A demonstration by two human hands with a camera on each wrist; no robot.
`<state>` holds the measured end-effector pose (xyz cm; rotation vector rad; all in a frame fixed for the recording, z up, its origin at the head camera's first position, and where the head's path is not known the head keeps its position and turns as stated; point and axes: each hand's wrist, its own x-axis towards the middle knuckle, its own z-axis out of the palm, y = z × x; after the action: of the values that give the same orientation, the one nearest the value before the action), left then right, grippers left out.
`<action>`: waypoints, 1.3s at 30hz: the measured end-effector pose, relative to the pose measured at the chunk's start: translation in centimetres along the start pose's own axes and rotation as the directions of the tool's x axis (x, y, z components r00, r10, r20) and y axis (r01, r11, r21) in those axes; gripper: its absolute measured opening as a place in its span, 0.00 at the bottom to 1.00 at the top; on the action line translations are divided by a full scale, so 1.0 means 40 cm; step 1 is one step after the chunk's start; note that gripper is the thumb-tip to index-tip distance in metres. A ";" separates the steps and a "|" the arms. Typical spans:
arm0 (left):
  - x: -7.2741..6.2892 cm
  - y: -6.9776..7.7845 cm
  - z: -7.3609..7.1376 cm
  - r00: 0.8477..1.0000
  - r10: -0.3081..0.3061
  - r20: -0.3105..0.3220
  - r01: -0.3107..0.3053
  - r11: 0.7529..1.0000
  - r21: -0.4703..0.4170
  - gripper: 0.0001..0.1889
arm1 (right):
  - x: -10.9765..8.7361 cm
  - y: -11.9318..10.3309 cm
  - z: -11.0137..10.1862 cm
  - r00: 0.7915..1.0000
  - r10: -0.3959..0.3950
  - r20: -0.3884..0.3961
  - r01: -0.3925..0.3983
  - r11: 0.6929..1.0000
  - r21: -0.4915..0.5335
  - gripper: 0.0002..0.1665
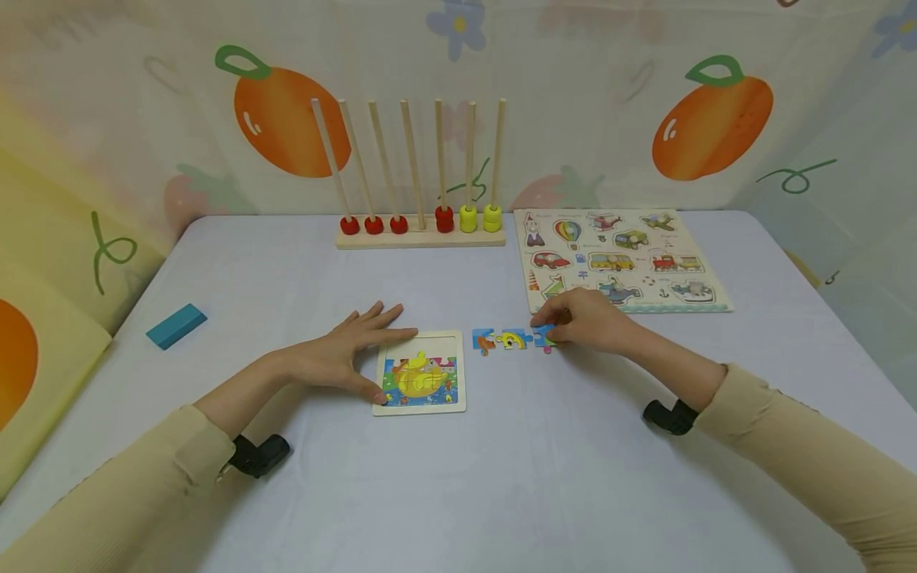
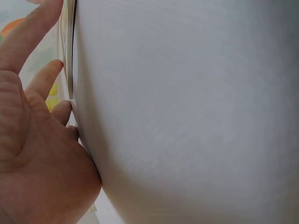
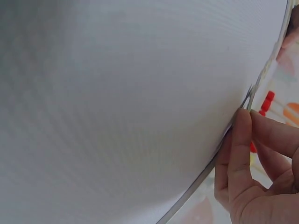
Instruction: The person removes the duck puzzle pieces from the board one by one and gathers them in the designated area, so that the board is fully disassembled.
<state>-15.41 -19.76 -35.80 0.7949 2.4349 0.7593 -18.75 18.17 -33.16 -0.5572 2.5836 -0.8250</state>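
Along the worktop's (image 1: 466, 485) far edge stand the bead abacus (image 1: 421, 239) and, to its right, toward the far right corner, the vehicle puzzle board (image 1: 642, 267). A block (image 1: 176, 326) lies near the left edge. Mid-worktop sits the jigsaw tray (image 1: 438, 344); right of it, 3 jigsaw pieces (image 1: 512, 340) lie in a row before the board's near left corner.

Bead rack (image 1: 420, 239), pale wood, seven upright rods, standing at far middle of table (image 1: 458, 485); red beads (image 1: 373, 224) on rods at left and centre; yellow beads (image 1: 492, 218) on the two right-hand rods; picture board (image 1: 642, 274), vehicle motifs, lying flat, far right; teal block (image 1: 176, 326), oblong, lying at left; table covering, white; pale backdrop (image 1: 573, 48), far side, printed with oranges (image 1: 712, 131) and blue flowers (image 1: 457, 36)
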 end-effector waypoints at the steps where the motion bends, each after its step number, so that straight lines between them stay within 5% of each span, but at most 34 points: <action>1: 0.000 -0.001 0.000 1.000 -0.001 0.000 0.001 1.000 0.002 0.49 | 0.000 0.001 0.001 1.000 -0.005 -0.001 0.005 1.000 -0.003 0.15; 39: -0.003 -0.001 0.002 1.000 0.008 -0.014 -0.008 1.000 0.004 0.50 | 0.007 -0.037 -0.015 0.998 -0.026 -0.059 0.026 1.000 0.005 0.12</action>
<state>-15.32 -19.85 -35.86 0.8044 2.4478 0.7654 -18.88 17.20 -31.87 -0.5745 2.6315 -0.8696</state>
